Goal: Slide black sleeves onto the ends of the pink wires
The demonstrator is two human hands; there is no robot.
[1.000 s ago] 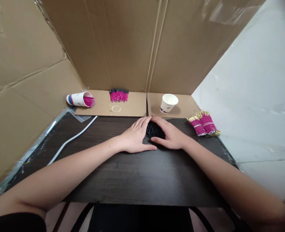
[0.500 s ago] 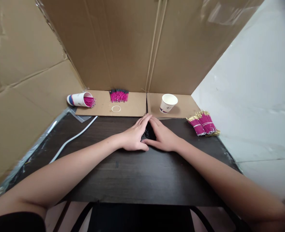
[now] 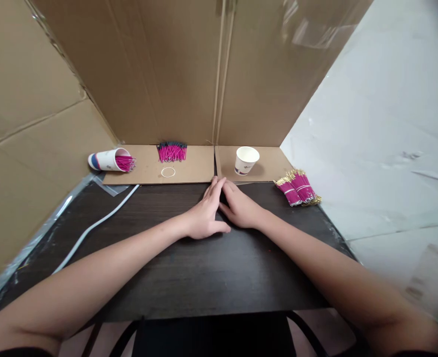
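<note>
My left hand (image 3: 204, 215) stands on edge on the dark table (image 3: 200, 277), its fingers stretched forward and its thumb held apart. Against it leans my right hand (image 3: 241, 206), with extended fingers, and the two sets of fingertips meet near the edge of the cardboard strip (image 3: 196, 173). Only a narrow dark gap shows between the palms. Whatever lies inside it is hidden. Just beyond the right hand, a white paper cup (image 3: 247, 161) stands upright on the cardboard.
A tipped paper cup (image 3: 105, 160) holds magenta pins at the left. A row of dark-tipped magenta pins (image 3: 171, 152) lies near a white rubber band (image 3: 168, 172). Banded magenta bundles with gold ends (image 3: 298, 188) lie at right. A pale cable (image 3: 92, 228) crosses the left side.
My hands have drawn closer together, and the small black pieces seen between them before are now covered. The whole view has shifted slightly, with things appearing farther left.
</note>
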